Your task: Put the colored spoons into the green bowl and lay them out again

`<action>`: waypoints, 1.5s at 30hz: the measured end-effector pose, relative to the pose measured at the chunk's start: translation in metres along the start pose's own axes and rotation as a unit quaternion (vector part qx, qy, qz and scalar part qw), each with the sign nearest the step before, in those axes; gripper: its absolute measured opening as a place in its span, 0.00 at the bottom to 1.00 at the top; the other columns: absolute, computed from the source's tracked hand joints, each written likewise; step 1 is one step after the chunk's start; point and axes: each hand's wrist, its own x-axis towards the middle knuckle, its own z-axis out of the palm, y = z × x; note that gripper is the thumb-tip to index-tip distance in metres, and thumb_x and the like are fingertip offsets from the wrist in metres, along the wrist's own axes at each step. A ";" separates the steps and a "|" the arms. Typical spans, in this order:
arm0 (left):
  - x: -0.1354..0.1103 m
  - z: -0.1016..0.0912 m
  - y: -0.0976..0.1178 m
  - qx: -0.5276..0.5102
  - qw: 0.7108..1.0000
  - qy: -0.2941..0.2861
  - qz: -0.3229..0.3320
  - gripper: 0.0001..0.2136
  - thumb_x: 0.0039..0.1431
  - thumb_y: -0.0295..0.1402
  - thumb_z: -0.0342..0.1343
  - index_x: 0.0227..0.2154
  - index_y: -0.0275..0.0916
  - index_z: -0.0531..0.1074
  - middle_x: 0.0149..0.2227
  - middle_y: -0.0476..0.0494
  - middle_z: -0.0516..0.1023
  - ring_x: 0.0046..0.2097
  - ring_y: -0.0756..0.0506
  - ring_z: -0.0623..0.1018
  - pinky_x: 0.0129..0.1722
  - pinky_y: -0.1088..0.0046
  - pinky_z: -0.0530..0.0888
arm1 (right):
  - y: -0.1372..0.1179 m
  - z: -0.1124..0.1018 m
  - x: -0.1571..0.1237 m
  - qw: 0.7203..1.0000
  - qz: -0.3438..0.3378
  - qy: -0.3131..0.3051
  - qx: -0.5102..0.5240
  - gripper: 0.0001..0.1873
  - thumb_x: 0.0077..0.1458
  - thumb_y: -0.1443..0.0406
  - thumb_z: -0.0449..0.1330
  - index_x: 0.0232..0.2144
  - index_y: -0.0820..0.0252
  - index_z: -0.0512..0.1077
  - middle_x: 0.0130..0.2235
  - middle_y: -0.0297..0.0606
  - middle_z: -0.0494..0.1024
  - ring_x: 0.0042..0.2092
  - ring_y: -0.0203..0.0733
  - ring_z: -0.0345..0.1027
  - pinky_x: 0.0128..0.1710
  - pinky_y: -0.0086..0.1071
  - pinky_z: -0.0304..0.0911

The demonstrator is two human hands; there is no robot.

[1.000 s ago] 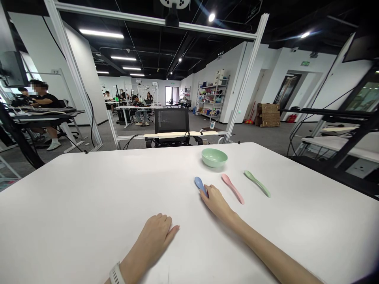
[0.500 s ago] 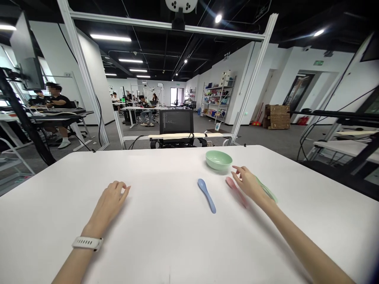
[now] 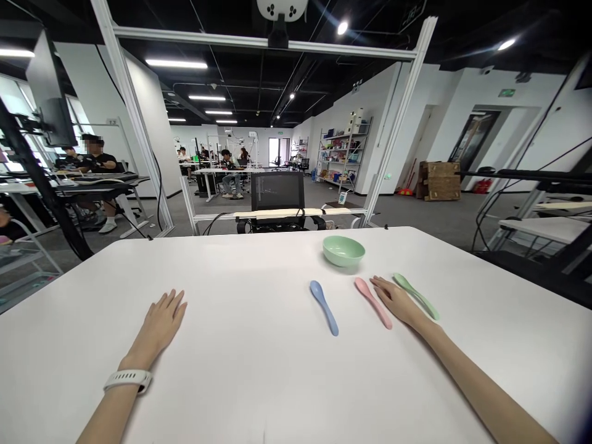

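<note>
The right hand (image 3: 396, 301) lies flat on the white table (image 3: 259, 370), fingers stretched out and holding nothing, between the pink spoon (image 3: 374, 303) (just beside it, perhaps touching) and the green spoon (image 3: 420, 301); the left hand (image 3: 160, 324) rests spread, well apart

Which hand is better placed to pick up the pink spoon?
Right. The right hand lies just beside the pink spoon, between it and the green spoon; the left hand rests flat far across the table.
</note>
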 end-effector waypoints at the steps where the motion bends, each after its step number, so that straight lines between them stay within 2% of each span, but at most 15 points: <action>1: 0.000 0.000 0.001 0.001 1.000 -0.003 -0.003 0.40 0.76 0.49 0.32 0.80 0.32 0.67 0.83 0.30 0.66 0.85 0.33 0.63 0.84 0.46 0.59 | -0.002 0.000 -0.001 1.000 0.005 0.002 0.006 0.30 0.71 0.60 0.51 0.60 0.62 0.87 0.72 0.54 0.82 0.76 0.59 0.74 0.77 0.53 0.69; 5: 0.001 -0.001 0.001 -0.001 1.000 0.006 0.000 0.38 0.76 0.47 0.35 0.78 0.33 0.69 0.83 0.29 0.67 0.84 0.32 0.64 0.84 0.45 0.61 | -0.007 -0.003 -0.001 1.000 0.011 0.015 0.020 0.27 0.70 0.59 0.54 0.59 0.59 0.88 0.69 0.52 0.85 0.75 0.59 0.75 0.76 0.53 0.70; 9: 0.000 -0.002 0.001 0.007 1.000 0.006 0.006 0.39 0.77 0.47 0.33 0.78 0.32 0.69 0.83 0.29 0.66 0.84 0.30 0.65 0.84 0.41 0.59 | -0.006 -0.002 -0.001 0.999 0.010 0.018 0.030 0.26 0.69 0.59 0.56 0.57 0.59 0.88 0.68 0.54 0.86 0.75 0.61 0.75 0.76 0.54 0.70; 16: -0.003 -0.003 0.005 0.015 1.000 0.018 0.003 0.38 0.77 0.46 0.34 0.78 0.33 0.70 0.82 0.30 0.68 0.84 0.31 0.66 0.83 0.42 0.61 | 0.001 0.003 0.001 0.999 0.016 0.008 0.032 0.28 0.71 0.59 0.52 0.59 0.61 0.87 0.72 0.56 0.81 0.76 0.61 0.73 0.77 0.53 0.68; 21: -0.003 0.000 0.005 0.010 1.000 0.027 0.001 0.37 0.77 0.46 0.35 0.77 0.34 0.71 0.82 0.30 0.69 0.83 0.31 0.67 0.83 0.43 0.62 | 0.002 0.003 0.001 0.999 0.011 0.014 0.032 0.27 0.70 0.59 0.53 0.58 0.59 0.88 0.70 0.55 0.83 0.75 0.62 0.75 0.75 0.54 0.71; 26: -0.002 -0.001 0.005 0.012 1.000 0.019 0.002 0.39 0.77 0.47 0.32 0.78 0.32 0.70 0.82 0.29 0.68 0.84 0.31 0.66 0.83 0.43 0.61 | -0.001 -0.001 0.001 0.999 0.008 0.008 0.031 0.29 0.70 0.58 0.52 0.58 0.61 0.87 0.70 0.57 0.83 0.76 0.62 0.73 0.78 0.55 0.67; 28: -0.002 -0.001 0.005 0.010 1.000 0.022 0.002 0.38 0.76 0.46 0.33 0.77 0.32 0.71 0.82 0.28 0.69 0.83 0.30 0.67 0.82 0.42 0.62 | -0.008 -0.008 0.000 0.999 0.007 0.027 0.020 0.28 0.69 0.58 0.52 0.58 0.61 0.87 0.68 0.57 0.84 0.76 0.63 0.73 0.78 0.57 0.67; 31: -0.001 -0.001 0.006 0.007 0.999 0.031 0.003 0.37 0.76 0.45 0.35 0.76 0.34 0.72 0.81 0.28 0.71 0.82 0.29 0.68 0.81 0.41 0.64 | -0.032 -0.016 -0.003 0.996 0.013 0.085 0.019 0.28 0.71 0.57 0.51 0.58 0.59 0.85 0.64 0.57 0.86 0.71 0.64 0.77 0.73 0.57 0.70; 33: -0.001 -0.001 0.007 0.005 0.999 0.033 0.003 0.37 0.76 0.45 0.36 0.76 0.35 0.72 0.80 0.28 0.72 0.82 0.29 0.69 0.81 0.40 0.65 | -0.059 -0.017 -0.010 0.994 0.004 0.098 0.043 0.28 0.73 0.55 0.50 0.59 0.59 0.84 0.58 0.56 0.88 0.62 0.61 0.82 0.66 0.54 0.75; 35: -0.001 -0.001 0.007 0.005 0.999 0.032 0.003 0.36 0.76 0.45 0.36 0.76 0.35 0.72 0.80 0.28 0.72 0.82 0.30 0.69 0.81 0.40 0.65 | -0.092 -0.012 -0.020 0.995 -0.018 0.067 0.073 0.28 0.74 0.52 0.50 0.61 0.58 0.82 0.50 0.51 0.88 0.52 0.57 0.83 0.57 0.49 0.78; 37: -0.001 -0.002 0.007 0.007 0.999 0.033 0.002 0.36 0.76 0.45 0.36 0.76 0.35 0.72 0.80 0.29 0.72 0.82 0.31 0.69 0.81 0.41 0.64 | -0.126 -0.003 -0.031 0.996 -0.040 0.015 0.083 0.28 0.75 0.51 0.53 0.61 0.58 0.81 0.45 0.48 0.86 0.47 0.55 0.82 0.53 0.46 0.78; 41: -0.002 -0.002 0.008 0.012 0.999 0.038 0.004 0.37 0.76 0.45 0.35 0.76 0.34 0.72 0.80 0.28 0.72 0.82 0.30 0.69 0.81 0.41 0.64 | -0.177 0.020 -0.052 0.997 -0.063 -0.041 0.023 0.27 0.76 0.50 0.56 0.64 0.59 0.79 0.47 0.49 0.85 0.52 0.58 0.81 0.58 0.48 0.74; 45: -0.002 -0.002 0.009 0.012 0.999 0.040 0.004 0.36 0.76 0.44 0.36 0.76 0.35 0.73 0.79 0.28 0.73 0.82 0.30 0.70 0.81 0.40 0.65 | -0.193 0.035 -0.059 0.996 -0.058 -0.068 0.005 0.22 0.74 0.60 0.56 0.63 0.59 0.78 0.49 0.51 0.87 0.53 0.58 0.81 0.57 0.45 0.73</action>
